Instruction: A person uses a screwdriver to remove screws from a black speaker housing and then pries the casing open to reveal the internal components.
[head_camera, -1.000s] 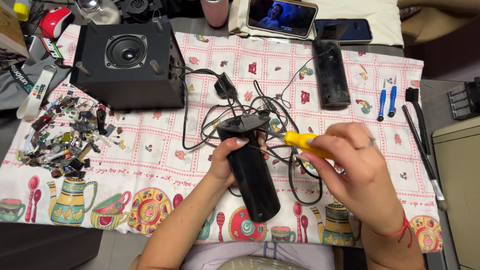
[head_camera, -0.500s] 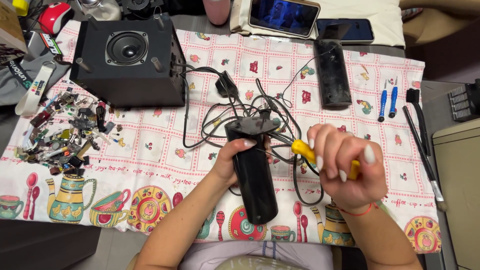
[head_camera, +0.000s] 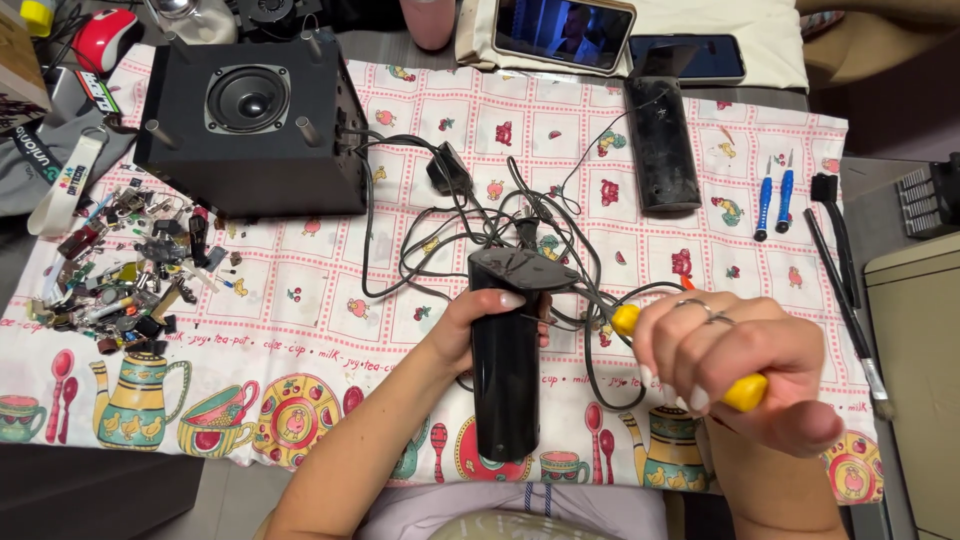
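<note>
A person's left hand (head_camera: 470, 335) gripped a black tube-shaped casing (head_camera: 507, 360), fingers curled around its upper half, as it lay lengthwise on a patterned tablecloth (head_camera: 330, 330) at the middle of the table's near edge. The right hand (head_camera: 735, 365) was closed in a fist around a yellow-handled screwdriver (head_camera: 745, 392), its yellow handle showing at both ends of the fist and its shaft pointed toward the top of the casing; the tip could not be made out among the wires. A tangle of black cables (head_camera: 480, 225) ran from the casing's top end across the cloth to a black speaker box (head_camera: 250, 125) at the upper left. A heap of small electronic parts (head_camera: 130, 270) lay at the left, below the box. A second black casing (head_camera: 662, 140) rested near the far edge, just below a phone (head_camera: 685, 55); a second phone (head_camera: 565, 30) with a lit screen stood beside it. Two blue screwdrivers (head_camera: 775, 195) and a brush (head_camera: 845, 290) lay at the right, well apart from both hands.
</note>
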